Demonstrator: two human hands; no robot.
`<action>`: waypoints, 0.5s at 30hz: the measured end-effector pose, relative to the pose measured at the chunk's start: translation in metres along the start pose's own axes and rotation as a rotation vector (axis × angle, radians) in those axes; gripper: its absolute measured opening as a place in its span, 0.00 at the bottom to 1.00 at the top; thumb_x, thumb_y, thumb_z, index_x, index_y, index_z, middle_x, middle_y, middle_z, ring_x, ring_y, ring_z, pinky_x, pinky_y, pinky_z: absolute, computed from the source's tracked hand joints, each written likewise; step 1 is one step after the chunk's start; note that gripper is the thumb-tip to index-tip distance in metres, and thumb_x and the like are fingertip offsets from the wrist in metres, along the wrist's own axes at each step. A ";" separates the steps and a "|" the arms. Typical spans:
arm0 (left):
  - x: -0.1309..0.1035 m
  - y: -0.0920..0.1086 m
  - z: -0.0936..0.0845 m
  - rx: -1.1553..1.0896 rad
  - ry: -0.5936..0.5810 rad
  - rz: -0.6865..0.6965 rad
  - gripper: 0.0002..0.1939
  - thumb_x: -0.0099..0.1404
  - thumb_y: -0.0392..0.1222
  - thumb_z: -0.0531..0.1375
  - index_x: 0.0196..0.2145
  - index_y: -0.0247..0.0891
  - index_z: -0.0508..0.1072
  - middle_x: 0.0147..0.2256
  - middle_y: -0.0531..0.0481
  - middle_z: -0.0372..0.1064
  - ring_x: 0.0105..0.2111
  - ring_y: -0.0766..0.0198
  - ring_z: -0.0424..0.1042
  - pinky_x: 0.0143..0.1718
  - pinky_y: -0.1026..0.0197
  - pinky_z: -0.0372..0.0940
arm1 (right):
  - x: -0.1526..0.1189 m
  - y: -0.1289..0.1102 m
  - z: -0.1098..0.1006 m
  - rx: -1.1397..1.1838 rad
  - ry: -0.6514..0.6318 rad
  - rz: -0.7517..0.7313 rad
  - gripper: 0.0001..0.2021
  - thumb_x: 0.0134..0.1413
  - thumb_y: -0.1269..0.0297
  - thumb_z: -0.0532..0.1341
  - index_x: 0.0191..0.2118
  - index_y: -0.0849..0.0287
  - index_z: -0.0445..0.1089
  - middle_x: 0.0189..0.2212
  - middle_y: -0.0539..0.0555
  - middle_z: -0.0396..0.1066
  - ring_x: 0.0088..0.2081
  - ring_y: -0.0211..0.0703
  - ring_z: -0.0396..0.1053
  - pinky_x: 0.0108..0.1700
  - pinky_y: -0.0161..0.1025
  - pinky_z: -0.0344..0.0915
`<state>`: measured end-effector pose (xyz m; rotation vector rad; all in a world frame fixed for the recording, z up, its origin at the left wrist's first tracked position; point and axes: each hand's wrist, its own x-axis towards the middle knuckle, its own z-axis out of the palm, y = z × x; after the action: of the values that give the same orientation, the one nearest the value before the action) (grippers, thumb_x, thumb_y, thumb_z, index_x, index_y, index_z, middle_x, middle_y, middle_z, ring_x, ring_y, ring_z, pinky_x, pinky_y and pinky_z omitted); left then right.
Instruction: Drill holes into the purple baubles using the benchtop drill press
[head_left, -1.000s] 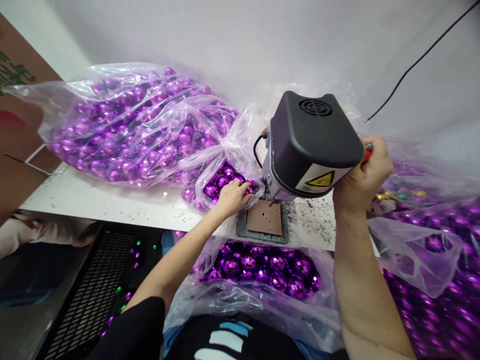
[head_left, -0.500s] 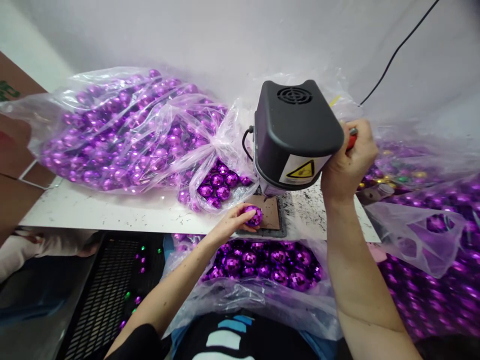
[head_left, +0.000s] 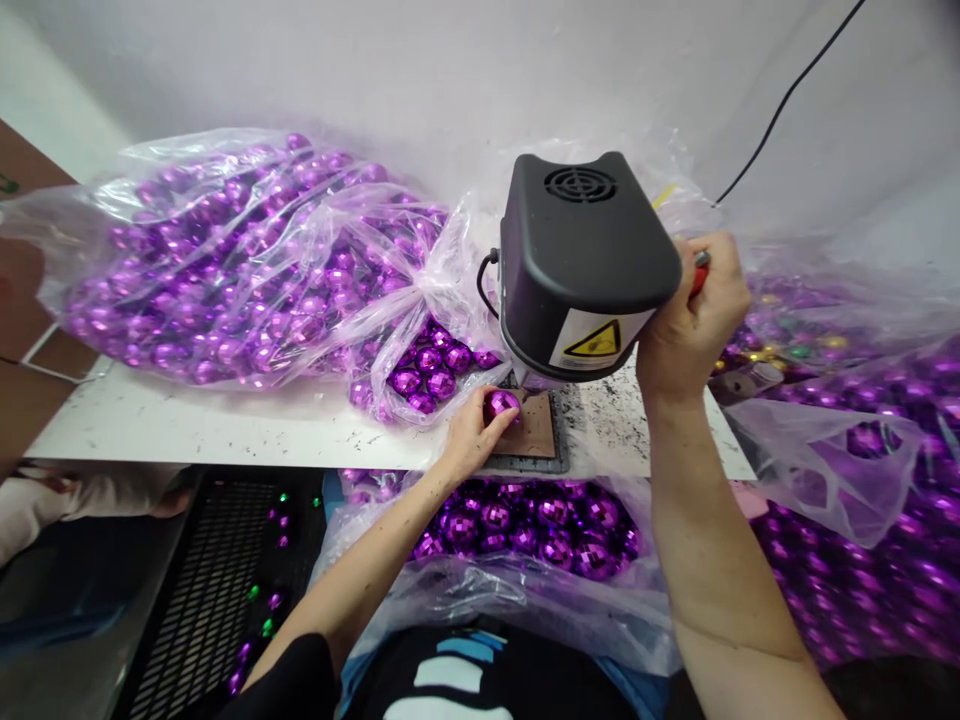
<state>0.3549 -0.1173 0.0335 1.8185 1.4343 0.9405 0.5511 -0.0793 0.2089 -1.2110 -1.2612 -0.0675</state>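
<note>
My left hand (head_left: 471,435) is closed round a shiny purple faceted ball (head_left: 502,404). It holds the ball over the left part of a brown board (head_left: 536,425) with a dark edge, just below the black machine housing (head_left: 589,235). The housing has a round vent on top and a yellow warning label on its front. My right hand (head_left: 690,325) grips a red handle (head_left: 699,278) at the right of the machine. The machine's lower working part is mostly hidden under the housing.
A large clear bag of purple balls (head_left: 202,280) lies at the left on the white table (head_left: 172,425). An open bag of balls (head_left: 525,525) sits at my lap. More bagged balls (head_left: 877,500) fill the right side. A black mesh surface (head_left: 202,580) and a person's hand (head_left: 172,503) are lower left.
My left hand has moved the purple ball slightly forward, closer to the machine, and turned its grip round it. My right hand stays on the red handle. The view has shifted slightly.
</note>
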 end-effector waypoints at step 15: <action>-0.009 -0.006 0.023 0.214 0.128 0.352 0.25 0.65 0.40 0.66 0.57 0.40 0.65 0.53 0.40 0.71 0.53 0.50 0.71 0.56 0.44 0.66 | -0.001 -0.001 -0.001 0.015 -0.020 0.026 0.32 0.60 0.31 0.47 0.30 0.59 0.62 0.23 0.46 0.52 0.28 0.31 0.48 0.33 0.34 0.51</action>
<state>0.3692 -0.1257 0.0146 2.2565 1.3575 1.1272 0.5508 -0.0811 0.2088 -1.2172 -1.2609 -0.0273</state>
